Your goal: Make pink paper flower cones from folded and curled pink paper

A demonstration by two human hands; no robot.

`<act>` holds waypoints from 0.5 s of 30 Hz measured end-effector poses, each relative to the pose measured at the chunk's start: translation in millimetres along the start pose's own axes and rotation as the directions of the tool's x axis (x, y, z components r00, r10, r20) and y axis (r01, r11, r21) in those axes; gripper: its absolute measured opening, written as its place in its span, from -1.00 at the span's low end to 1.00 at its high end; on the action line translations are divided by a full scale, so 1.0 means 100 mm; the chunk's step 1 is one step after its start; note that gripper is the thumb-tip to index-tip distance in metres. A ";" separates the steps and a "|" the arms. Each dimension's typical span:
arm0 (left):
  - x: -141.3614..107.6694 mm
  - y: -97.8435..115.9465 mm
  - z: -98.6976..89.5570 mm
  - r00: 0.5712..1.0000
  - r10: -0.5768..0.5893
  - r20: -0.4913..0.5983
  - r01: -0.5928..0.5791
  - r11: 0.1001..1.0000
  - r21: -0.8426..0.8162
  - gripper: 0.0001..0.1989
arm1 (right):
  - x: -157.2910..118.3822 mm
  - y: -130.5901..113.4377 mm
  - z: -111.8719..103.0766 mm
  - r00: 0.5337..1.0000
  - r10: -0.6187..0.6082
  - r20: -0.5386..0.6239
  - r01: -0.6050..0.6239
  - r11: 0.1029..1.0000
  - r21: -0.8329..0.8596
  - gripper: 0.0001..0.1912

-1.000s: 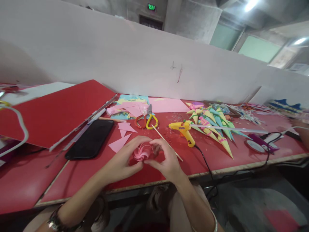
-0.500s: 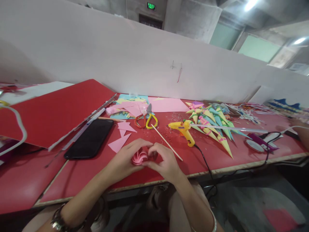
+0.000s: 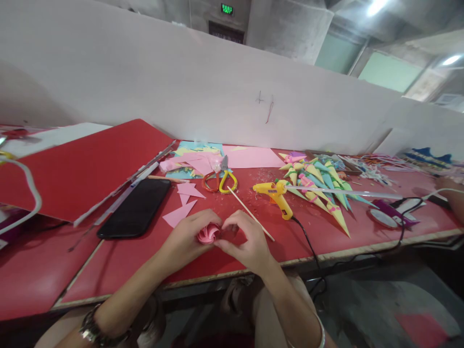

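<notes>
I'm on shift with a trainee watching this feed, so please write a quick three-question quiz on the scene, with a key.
1. What does the left hand hold?
a) black phone
b) pink paper swirl
c) thin stick
2. True or false: in the picture, the glue gun lies to the right of the scissors.
3. Fill in: the scissors' handles are orange-red and ____.

Key: 1 b; 2 true; 3 yellow.

Single head-worn view, facing forward and down; left hand point(image 3: 186, 238) and right hand point(image 3: 255, 244) near, white partition point(image 3: 217, 92) beyond.
</notes>
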State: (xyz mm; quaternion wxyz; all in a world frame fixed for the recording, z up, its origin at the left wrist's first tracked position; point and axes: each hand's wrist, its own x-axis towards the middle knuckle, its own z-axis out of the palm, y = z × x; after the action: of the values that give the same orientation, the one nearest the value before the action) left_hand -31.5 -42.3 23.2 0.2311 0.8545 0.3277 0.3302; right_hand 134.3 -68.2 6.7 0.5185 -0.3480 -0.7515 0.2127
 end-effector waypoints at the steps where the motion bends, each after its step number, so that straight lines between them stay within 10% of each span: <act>1: 0.00 0.00 0.00 1.000 0.001 -0.003 -0.001 1.000 -0.003 -0.83 | 0.00 0.00 0.00 1.000 -0.004 0.000 0.004 1.000 0.000 -0.83; 15: -0.01 0.01 -0.01 0.998 0.057 0.030 -0.056 0.998 -0.016 -0.70 | -0.01 -0.02 0.03 1.000 -0.022 -0.001 0.022 1.000 0.013 -0.70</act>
State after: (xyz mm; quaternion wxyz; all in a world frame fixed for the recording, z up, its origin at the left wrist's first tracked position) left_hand -32.3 -44.0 23.8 0.2333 0.8666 0.2973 0.3259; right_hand 131.7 -70.4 6.0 0.5234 -0.3363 -0.7538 0.2115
